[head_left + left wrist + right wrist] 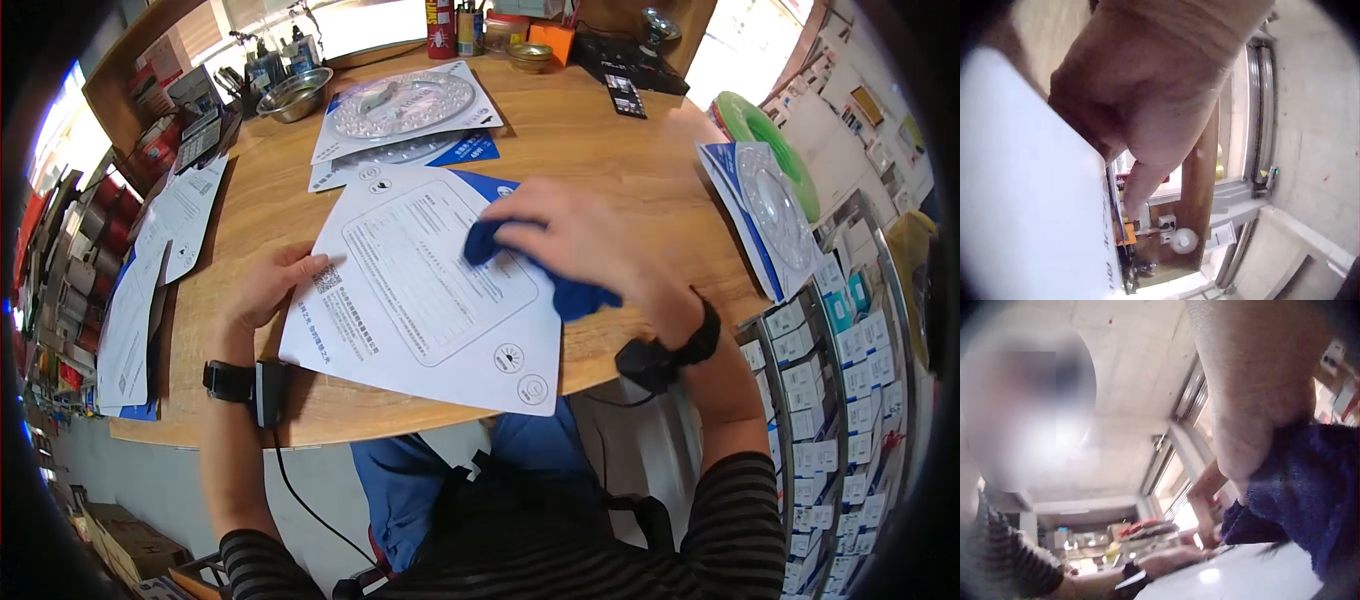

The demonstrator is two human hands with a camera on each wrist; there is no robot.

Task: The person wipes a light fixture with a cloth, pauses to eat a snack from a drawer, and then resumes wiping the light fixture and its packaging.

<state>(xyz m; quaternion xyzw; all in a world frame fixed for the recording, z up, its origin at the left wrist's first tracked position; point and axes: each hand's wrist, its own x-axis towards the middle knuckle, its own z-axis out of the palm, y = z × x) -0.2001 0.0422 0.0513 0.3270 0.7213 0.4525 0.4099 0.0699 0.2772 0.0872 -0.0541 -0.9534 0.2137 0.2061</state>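
A large white printed card [420, 385], with text, a QR code and a blue corner, lies at a slant near the front edge of the desk. My left hand [268, 285] pinches its left edge, thumb on top and fingers mostly hidden behind it. In the left wrist view the card [1029, 169] stands out as a pale sheet beside the palm. A dark blue cloth [585, 298] is bunched in my right hand [575, 235], on the card's upper right part. The right wrist view has the cloth [1310, 494] hanging below the hand over the glossy card.
Behind the card lie packs with clear round lamp panels [405, 105]. Another panel pack [770, 215] stands at the right edge, more printed cards [180, 225] at the left. A metal bowl [295, 95], a red can [440, 30] and an orange box [550, 45] line the back.
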